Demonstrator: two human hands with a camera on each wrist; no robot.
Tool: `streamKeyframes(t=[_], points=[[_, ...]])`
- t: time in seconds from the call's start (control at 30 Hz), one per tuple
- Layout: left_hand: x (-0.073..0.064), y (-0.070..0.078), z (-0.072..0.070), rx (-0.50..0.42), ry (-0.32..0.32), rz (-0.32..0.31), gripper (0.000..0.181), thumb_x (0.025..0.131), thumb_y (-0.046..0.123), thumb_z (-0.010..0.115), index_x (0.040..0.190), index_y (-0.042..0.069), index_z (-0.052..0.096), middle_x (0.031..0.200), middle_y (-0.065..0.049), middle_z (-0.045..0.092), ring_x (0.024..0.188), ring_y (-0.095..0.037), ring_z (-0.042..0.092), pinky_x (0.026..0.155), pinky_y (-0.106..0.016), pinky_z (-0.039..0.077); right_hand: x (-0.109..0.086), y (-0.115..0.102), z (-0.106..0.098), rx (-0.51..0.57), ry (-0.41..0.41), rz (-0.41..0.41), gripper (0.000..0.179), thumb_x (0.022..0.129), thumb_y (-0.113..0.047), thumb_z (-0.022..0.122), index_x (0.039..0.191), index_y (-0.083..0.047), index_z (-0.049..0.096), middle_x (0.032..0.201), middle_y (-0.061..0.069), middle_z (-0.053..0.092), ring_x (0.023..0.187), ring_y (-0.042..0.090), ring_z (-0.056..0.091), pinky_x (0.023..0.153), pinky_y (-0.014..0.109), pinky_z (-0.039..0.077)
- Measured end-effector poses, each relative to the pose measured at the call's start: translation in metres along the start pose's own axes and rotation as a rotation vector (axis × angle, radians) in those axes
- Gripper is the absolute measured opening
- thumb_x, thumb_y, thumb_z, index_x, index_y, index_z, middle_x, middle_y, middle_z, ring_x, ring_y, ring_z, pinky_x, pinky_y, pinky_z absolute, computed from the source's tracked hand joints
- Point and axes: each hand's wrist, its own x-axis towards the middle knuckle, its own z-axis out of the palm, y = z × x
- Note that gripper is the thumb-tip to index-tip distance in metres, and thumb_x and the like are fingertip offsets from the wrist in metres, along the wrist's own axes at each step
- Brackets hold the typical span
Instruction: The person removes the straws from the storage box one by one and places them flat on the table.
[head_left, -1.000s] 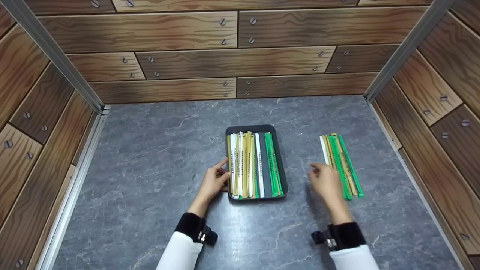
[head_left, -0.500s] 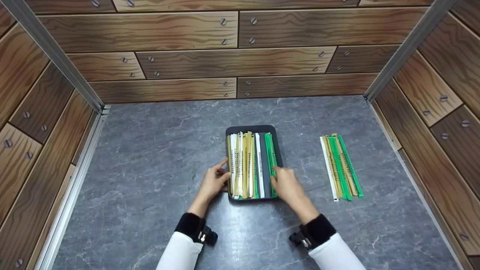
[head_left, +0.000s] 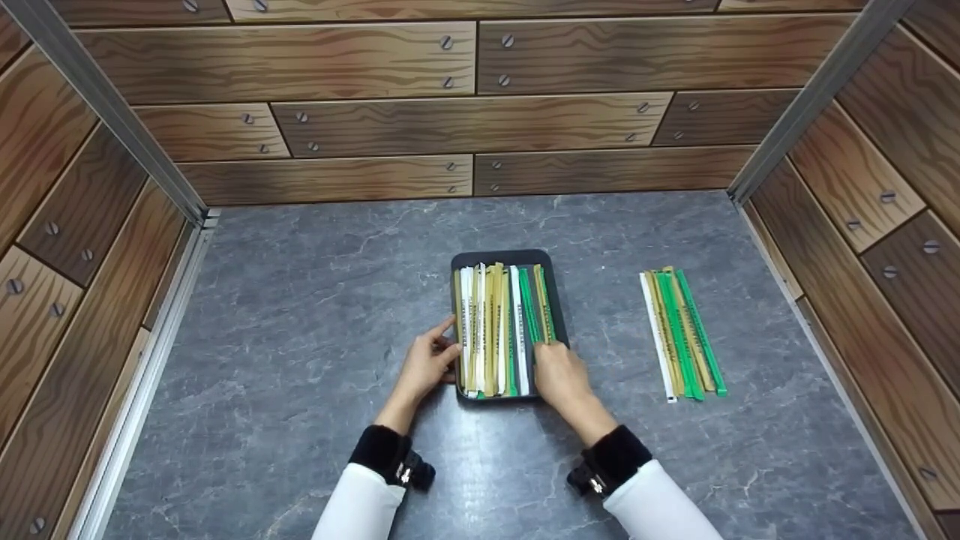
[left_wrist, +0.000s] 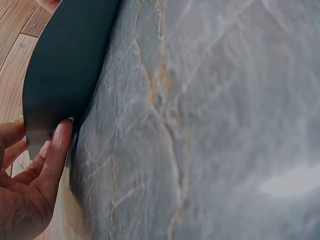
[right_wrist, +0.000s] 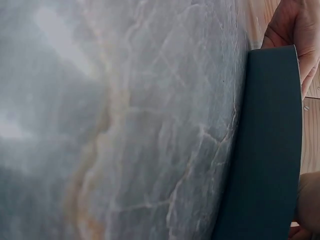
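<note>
A dark rectangular tray (head_left: 499, 259) holds a row of long, printed, wrapped straws (head_left: 491, 322) in white, tan and green. My left hand (head_left: 426, 367) grips the tray's left wall, fingers against the outside and thumb at the rim. My right hand (head_left: 562, 375) is over the tray's right end, its fingers bent down among the green straws (head_left: 528, 300) and a tan straw (head_left: 546, 315). Its fingertips are hidden, so I cannot see whether it pinches any. The tray's front wall (left_wrist: 65, 65) crosses the left wrist view, and my right hand (right_wrist: 307, 200) shows partly behind it in the right wrist view.
A loose group of white, tan and green straws (head_left: 682, 334) lies on the grey marbled table (head_left: 315, 315) right of the tray. Wood-patterned panels (head_left: 375, 127) enclose the table at the back and both sides.
My right hand has moved left from the loose straws into the tray. Green straws at the tray's right have shifted left beside the white one, uncovering a tan straw. My left hand stays put.
</note>
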Motion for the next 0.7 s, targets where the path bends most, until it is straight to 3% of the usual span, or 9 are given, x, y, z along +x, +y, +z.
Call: streamKeyframes(t=[0.43,0.7], points=[[0.0000,0.0003,0.0003,0.025,0.012,0.002,0.056,0.093,-0.001,0.063,0.146,0.003,0.045,0.093,-0.015,0.060,0.068,-0.020,0.060,0.052,-0.036,0.060,0.0019,0.0023,0.0024,0.025,-0.011,0.004,0.018,0.083,0.007,0.061,0.098,0.000,0.065,0.079,0.021,0.066,0.066,0.036,0.065,0.044,0.046,0.053],[0.0001,0.0002,0.0000,0.010,0.004,0.005,0.056,0.093,-0.001,0.062,0.146,0.003,0.044,0.094,-0.016,0.060,0.067,-0.020,0.061,0.052,-0.037,0.061,0.0013,0.0029,0.0031,0.041,-0.006,0.005,0.016,0.082,0.006,0.062,0.097,-0.001,0.065,0.080,0.020,0.066,0.067,0.036,0.065,0.046,0.047,0.054]])
